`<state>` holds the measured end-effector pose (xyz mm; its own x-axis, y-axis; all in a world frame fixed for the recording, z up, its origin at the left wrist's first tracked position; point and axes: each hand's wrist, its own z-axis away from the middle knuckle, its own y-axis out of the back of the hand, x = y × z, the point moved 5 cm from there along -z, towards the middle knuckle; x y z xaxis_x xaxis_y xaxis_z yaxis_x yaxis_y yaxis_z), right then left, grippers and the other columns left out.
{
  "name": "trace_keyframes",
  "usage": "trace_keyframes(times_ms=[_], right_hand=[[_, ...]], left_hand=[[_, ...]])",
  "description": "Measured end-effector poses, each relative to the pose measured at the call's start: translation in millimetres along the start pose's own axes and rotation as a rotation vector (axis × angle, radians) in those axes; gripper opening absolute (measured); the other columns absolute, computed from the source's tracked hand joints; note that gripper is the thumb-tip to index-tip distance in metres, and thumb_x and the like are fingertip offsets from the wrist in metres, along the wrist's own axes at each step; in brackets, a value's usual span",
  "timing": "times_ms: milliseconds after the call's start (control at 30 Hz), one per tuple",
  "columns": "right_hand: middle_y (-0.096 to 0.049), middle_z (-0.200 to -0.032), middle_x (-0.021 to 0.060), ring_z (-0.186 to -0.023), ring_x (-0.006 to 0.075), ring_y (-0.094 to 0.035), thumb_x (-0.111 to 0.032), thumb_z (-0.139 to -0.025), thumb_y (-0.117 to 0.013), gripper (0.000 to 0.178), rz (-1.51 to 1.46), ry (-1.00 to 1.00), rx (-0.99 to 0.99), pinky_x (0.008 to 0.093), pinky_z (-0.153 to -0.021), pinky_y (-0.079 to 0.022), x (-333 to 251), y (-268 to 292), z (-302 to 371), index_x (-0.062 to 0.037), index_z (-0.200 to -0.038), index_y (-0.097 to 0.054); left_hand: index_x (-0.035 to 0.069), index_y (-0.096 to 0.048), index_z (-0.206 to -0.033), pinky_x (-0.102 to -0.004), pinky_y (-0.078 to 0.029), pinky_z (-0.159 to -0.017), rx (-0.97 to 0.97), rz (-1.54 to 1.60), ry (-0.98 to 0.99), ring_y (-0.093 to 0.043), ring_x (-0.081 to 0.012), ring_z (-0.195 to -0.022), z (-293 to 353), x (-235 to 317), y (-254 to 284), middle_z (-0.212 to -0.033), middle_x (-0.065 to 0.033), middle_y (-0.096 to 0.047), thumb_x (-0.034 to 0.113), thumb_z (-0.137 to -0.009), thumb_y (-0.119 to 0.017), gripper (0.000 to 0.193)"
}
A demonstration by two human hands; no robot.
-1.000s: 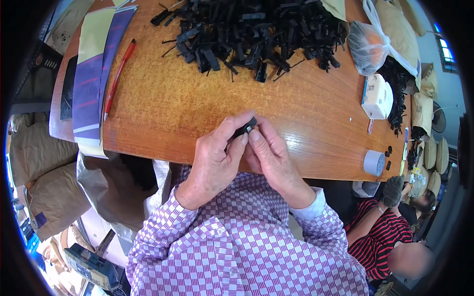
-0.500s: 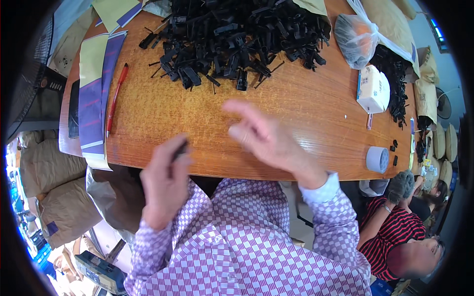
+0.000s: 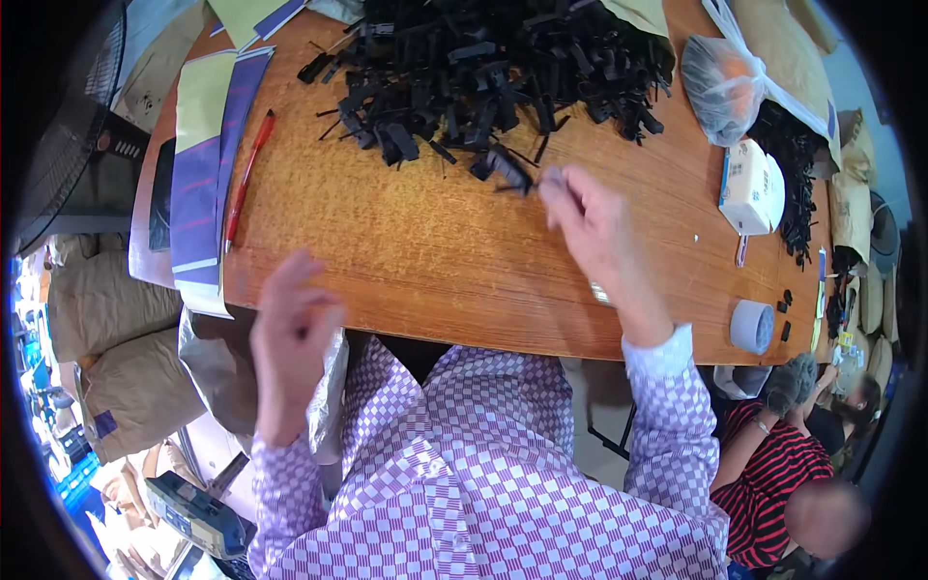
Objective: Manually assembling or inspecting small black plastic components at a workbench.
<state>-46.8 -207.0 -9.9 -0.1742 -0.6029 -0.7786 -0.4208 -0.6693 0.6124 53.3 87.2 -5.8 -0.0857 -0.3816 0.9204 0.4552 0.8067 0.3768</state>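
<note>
A heap of small black plastic parts (image 3: 464, 72) covers the far middle of the wooden table (image 3: 406, 251). At its near edge my right hand (image 3: 597, 227) has thumb and fingertips closed on the end of one black plastic part (image 3: 507, 172), which is smeared by motion. My left hand (image 3: 295, 338) is off the table's front edge, above an open silvery-lined bag (image 3: 217, 372). Its fingers are apart and slightly blurred, and no part shows in them.
Purple-and-yellow papers (image 3: 198, 184) and a red pen (image 3: 249, 179) lie at left. On the right are a tissue pack (image 3: 749, 188), a tape roll (image 3: 751, 326) and a tied plastic bag (image 3: 720, 92). A person in a striped shirt (image 3: 764, 483) sits at right.
My right hand has moved out and right to the heap and gripped a part. My left hand has drawn left over the bag; the black piece it held no longer shows. The view has shifted slightly.
</note>
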Motion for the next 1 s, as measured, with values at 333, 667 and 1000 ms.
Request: trace_keyframes(times_ms=[333, 667, 1000], right_hand=[[-0.054, -0.071, -0.0016, -0.06, 0.0046, -0.049, -0.011, -0.094, -0.054, 0.01, -0.373, -0.153, -0.107, 0.0198, -0.053, -0.04, -38, -52, 50, -0.0009, -0.092, -0.056], [-0.058, -0.069, 0.0077, -0.062, 0.0146, -0.057, -0.006, -0.09, -0.058, 0.006, -0.225, -0.214, -0.077, 0.0278, -0.054, -0.044, -29, -64, 61, -0.0021, -0.095, -0.059], [-0.059, -0.076, 0.0112, -0.069, 0.0191, -0.061, -0.014, -0.094, -0.052, 0.019, -0.245, -0.2, -0.095, 0.0314, -0.059, -0.046, -48, -50, 55, -0.0014, -0.109, -0.051]], left_hand=[[0.007, -0.036, -0.136, -0.0237, -0.05, -0.068, -0.5, 0.894, 0.192, -0.064, -0.0163, -0.088, -23, 14, -107, -0.114, -0.0135, -0.059, 0.02, -0.088, -0.064, 0.057], [0.006, -0.04, -0.132, -0.0227, -0.049, -0.071, -0.342, 0.942, 0.218, -0.061, -0.0119, -0.084, -15, 3, -114, -0.104, -0.0095, -0.061, 0.014, -0.091, -0.06, 0.047], [0.007, -0.044, -0.125, -0.0227, -0.05, -0.071, -0.419, 0.775, 0.183, -0.059, -0.0094, -0.082, -12, 3, -114, -0.096, -0.0041, -0.059, 0.004, -0.091, -0.057, 0.036]])
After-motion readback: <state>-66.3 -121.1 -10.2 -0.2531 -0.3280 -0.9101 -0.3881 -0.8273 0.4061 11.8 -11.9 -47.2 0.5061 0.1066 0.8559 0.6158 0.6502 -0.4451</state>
